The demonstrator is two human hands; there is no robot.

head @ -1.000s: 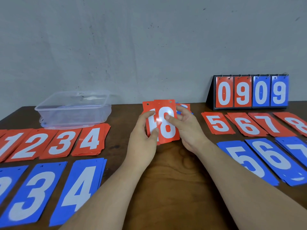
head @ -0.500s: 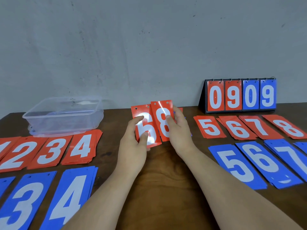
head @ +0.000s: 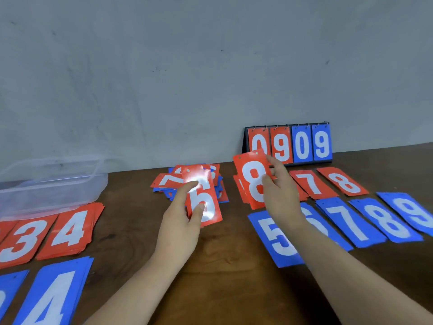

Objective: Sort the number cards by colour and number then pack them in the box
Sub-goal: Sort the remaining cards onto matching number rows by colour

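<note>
Item 1: counter [head: 222,277]. Dark brown wood with a visible swirling grain and a few darker patches; the surface ran the full width of the view and met the wall along its far edge.

Item 2: wall [head: 187,78]. Plain grey-blue, matt, marked with scattered small dark scuffs and faint smears; it filled the upper half of the view.

Item 3: flip scoreboard [head: 302,144]. A black tent-shaped stand set upright at the far right of the counter, against the wall. Four panels hung side by side from small metal rings [head: 297,125] along its top edge: two red, then two blue, reading 0, 9, 0, 9 in white numerals.
</note>
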